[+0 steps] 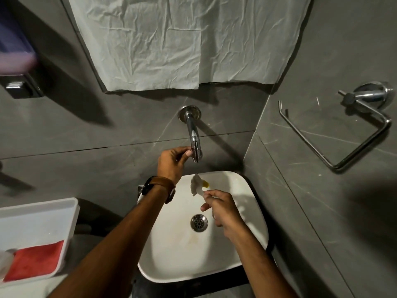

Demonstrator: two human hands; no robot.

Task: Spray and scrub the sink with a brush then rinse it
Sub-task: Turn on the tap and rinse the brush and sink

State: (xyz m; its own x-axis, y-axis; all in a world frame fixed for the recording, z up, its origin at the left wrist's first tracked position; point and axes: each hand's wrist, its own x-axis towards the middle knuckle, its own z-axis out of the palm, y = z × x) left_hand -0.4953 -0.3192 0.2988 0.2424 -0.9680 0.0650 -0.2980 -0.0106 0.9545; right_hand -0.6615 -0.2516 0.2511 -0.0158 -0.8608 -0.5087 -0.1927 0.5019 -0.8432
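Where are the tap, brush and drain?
tap (193, 134), head view, on the spout's mid length
brush (196, 184), head view, on the white bristle head
drain (199, 222), head view, on the metal strainer

A white sink (214, 261) with a faint brownish stain near its silver drain (199, 222) sits against dark grey walls (86, 134) veined with thin pale streaks. A shiny chrome tap (194, 138) and a chrome holder (352, 125) catch the light. Crumpled white paper (182, 39) covers the mirror. The brush (196, 184) has white bristles and a yellow spot. A brown strap with a black watch (159, 187) circles one wrist. A white tray (38, 211) holds a red cloth (35, 260).
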